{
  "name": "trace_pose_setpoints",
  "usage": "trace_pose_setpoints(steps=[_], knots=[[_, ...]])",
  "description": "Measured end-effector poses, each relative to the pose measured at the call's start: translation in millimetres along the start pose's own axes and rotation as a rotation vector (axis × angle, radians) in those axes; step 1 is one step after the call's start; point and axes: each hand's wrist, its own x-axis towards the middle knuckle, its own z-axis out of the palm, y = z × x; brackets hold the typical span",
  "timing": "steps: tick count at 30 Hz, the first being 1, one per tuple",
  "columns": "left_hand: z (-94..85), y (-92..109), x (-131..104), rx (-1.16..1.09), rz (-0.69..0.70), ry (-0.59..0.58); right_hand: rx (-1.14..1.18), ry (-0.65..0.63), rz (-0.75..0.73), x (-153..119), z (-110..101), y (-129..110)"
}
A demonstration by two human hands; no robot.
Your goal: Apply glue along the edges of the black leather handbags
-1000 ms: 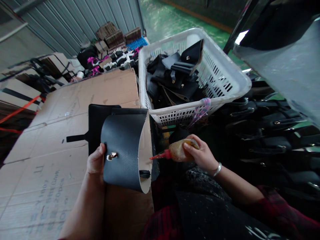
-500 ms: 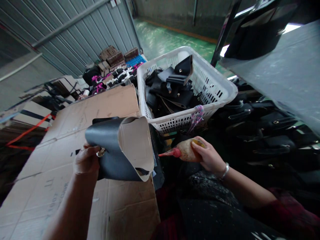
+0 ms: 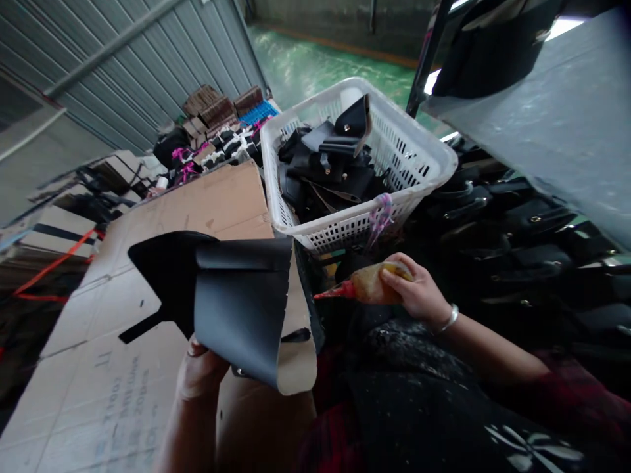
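My left hand grips a black leather bag piece from below, over the cardboard sheet. The piece is curled, its black face toward me and its tan lining showing along the right edge. A thin black strap sticks out to its left. My right hand holds a squeeze bottle of amber glue with a red nozzle. The nozzle points left and stops a short gap from the piece's right edge.
A white plastic basket full of black leather parts stands behind the hands. More black bags and straps lie to the right under a grey surface. Cardboard stacks and bundles sit at the far left, before a corrugated metal wall.
My left hand turned the leather piece: the tan inside that faced me is turned away and the black outer face shows. The hand sits lower under it. The glue bottle barely moved.
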Motion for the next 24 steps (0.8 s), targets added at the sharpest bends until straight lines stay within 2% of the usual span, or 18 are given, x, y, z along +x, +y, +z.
trace_pose_setpoints(steps=[4,8,13,19,24], knots=[[-6.7,-13,-15,0.03,-0.046,0.08,-0.079,-0.039,-0.015,-4,3,1],[-11.3,-20,-18,0.058,-0.044,0.11,-0.085,-0.085,0.008,-5,14,6],[-11.6,-22,-18,0.067,-0.036,0.069,-0.037,-0.159,0.049,0,24,10],[-10.5,-21,-17,0.072,-0.037,0.014,0.019,-0.23,0.101,-7,16,13],[-4.7,-18,-16,0.065,-0.025,-0.023,-0.076,-0.206,0.014,-15,13,2]])
